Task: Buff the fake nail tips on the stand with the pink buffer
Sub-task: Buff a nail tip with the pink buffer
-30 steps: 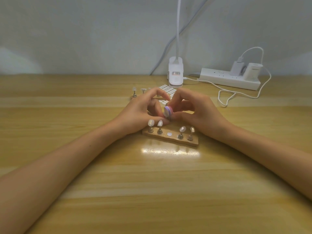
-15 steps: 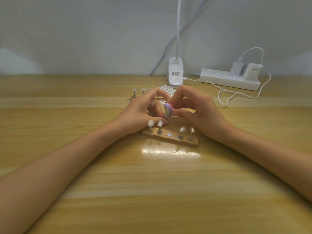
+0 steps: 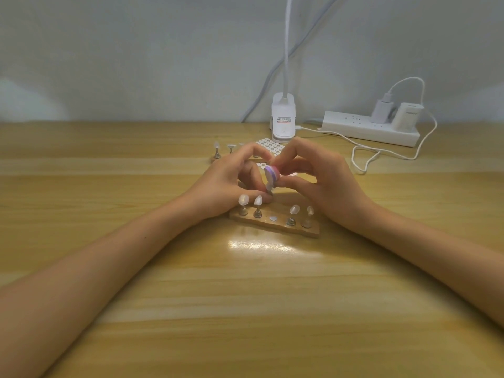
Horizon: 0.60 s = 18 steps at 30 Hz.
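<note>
A wooden stand (image 3: 275, 226) lies mid-table with several translucent nail tips on metal pegs: two at its left (image 3: 243, 200), two at its right (image 3: 294, 210), and an empty white spot (image 3: 272, 218) between. My left hand (image 3: 226, 186) pinches a peg with a nail tip (image 3: 270, 187) just above the stand. My right hand (image 3: 324, 184) pinches the small pink and purple buffer (image 3: 272, 173) between thumb and fingers, its face against that held tip.
Behind the hands lie a sheet of white round stickers (image 3: 268, 145) and loose pegs with tips (image 3: 217, 151). A white clip lamp (image 3: 283, 118) stands at the back. A power strip (image 3: 371, 130) with chargers and a looping white cable (image 3: 365, 159) sits at the back right.
The buffer has shifted slightly up and tilted against the held tip as my right hand rubs it. My left hand stays nearly still.
</note>
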Motion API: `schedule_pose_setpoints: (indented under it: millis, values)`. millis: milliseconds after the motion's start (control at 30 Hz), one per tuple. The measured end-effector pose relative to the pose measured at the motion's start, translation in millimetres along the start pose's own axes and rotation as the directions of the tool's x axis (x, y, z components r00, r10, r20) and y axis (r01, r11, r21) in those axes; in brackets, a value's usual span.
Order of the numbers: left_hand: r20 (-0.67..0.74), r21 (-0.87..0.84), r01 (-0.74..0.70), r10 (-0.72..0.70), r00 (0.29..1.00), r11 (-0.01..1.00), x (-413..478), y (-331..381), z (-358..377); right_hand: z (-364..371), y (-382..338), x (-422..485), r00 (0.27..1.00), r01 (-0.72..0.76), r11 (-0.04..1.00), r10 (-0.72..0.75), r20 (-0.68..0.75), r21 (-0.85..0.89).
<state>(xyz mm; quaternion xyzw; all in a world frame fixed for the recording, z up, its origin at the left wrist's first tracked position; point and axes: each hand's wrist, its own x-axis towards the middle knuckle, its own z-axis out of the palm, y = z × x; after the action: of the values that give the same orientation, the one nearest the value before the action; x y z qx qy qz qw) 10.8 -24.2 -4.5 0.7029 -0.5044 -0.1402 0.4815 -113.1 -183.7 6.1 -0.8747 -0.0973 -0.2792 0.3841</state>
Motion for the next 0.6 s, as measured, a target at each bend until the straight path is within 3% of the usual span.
schedule_pose_setpoints:
  millis: [500,600]
  values:
    - [-0.009,0.008,0.01,-0.009,1.0,1.0,-0.2,0.2,0.7,0.8,-0.1,-0.7,1.0,-0.002,1.0,0.002,0.018,-0.019]
    - [-0.01,-0.006,0.014,-0.014,1.0,1.0,-0.6,0.6,0.5,1.5,1.2,-0.2,0.997,0.073,0.995,-0.072,0.008,-0.066]
